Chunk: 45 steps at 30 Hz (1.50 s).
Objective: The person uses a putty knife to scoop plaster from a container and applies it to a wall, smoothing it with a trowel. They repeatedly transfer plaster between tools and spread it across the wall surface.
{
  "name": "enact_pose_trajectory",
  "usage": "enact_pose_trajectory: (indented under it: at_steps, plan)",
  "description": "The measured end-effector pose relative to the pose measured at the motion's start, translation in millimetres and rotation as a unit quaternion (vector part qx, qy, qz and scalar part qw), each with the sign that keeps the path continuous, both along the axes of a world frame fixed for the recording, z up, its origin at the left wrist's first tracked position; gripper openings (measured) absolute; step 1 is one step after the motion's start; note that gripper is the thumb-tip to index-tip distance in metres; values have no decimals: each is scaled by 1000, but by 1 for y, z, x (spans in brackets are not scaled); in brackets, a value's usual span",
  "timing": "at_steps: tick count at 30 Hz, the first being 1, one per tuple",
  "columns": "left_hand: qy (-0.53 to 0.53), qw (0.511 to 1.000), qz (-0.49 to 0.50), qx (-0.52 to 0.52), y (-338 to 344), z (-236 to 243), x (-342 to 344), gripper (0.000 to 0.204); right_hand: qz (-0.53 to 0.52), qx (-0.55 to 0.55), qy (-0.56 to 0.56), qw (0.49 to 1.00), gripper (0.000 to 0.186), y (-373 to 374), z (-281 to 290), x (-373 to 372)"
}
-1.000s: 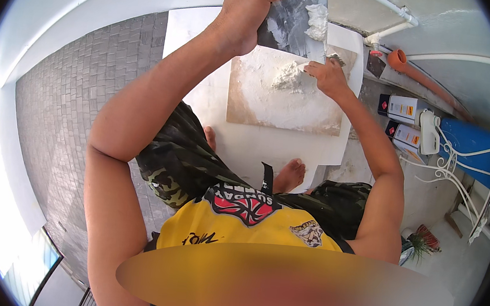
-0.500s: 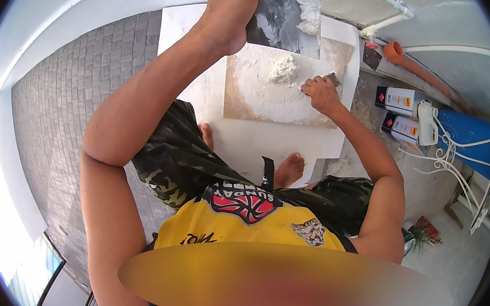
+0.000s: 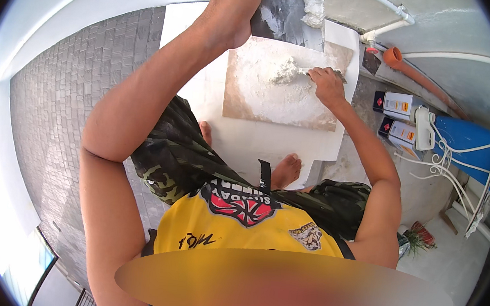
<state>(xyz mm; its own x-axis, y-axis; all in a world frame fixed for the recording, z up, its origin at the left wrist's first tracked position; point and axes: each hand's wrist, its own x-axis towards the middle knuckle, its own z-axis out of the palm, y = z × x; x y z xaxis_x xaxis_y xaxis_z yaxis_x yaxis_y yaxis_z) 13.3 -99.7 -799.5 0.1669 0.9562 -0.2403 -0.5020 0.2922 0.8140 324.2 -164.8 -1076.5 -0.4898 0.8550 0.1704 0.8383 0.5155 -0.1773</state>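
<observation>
My left hand (image 3: 231, 15) grips the edge of a dark, smeared flat plate (image 3: 273, 24) at top centre, with a thick white blob (image 3: 313, 8) along its right side. My right hand (image 3: 327, 83) is closed on a scraper (image 3: 339, 76), partly hidden by the fingers, its blade at the right of a lumpy white powdery pile (image 3: 284, 69). The pile sits on a tan, powder-coated square board (image 3: 240, 109), which lies on a large white sheet (image 3: 234, 137) on the ground, between and ahead of my bare feet (image 3: 286, 169).
Grey pavers (image 3: 76, 80) cover the left. At right are white pipes (image 3: 393, 29), an orange pipe (image 3: 421, 75), metal cans (image 3: 399, 105), a white jug (image 3: 425, 128), a blue drum (image 3: 465, 134), scrolled white metalwork (image 3: 448, 165), a potted plant (image 3: 418, 238) and a wall.
My right hand with the scraper moved down from near the plate, then slightly up again beside the pile. The plate in my left hand has shifted only slightly.
</observation>
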Motion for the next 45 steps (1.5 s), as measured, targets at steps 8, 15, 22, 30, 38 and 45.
enact_pose_trajectory:
  at_steps: [8,15,22,30,38,45]
  plan:
    - [21,999,18,-22,-3,0,0,15,20,-46,-162,986,26,-23,-9,2]
    - [-11,999,16,-48,-3,6,1,19,67,-110,-102,986,26,16,1,12]
    - [-15,1000,-3,-22,-2,5,5,24,108,-62,-85,989,28,28,-14,16]
    - [-11,1000,16,-20,-2,4,-6,23,203,-56,-73,975,21,14,-3,26]
    - [19,999,38,-14,-10,2,-1,31,118,-85,-88,985,25,32,-16,22]
    - [-69,995,-24,-73,-7,7,5,39,-10,10,316,949,47,12,137,7]
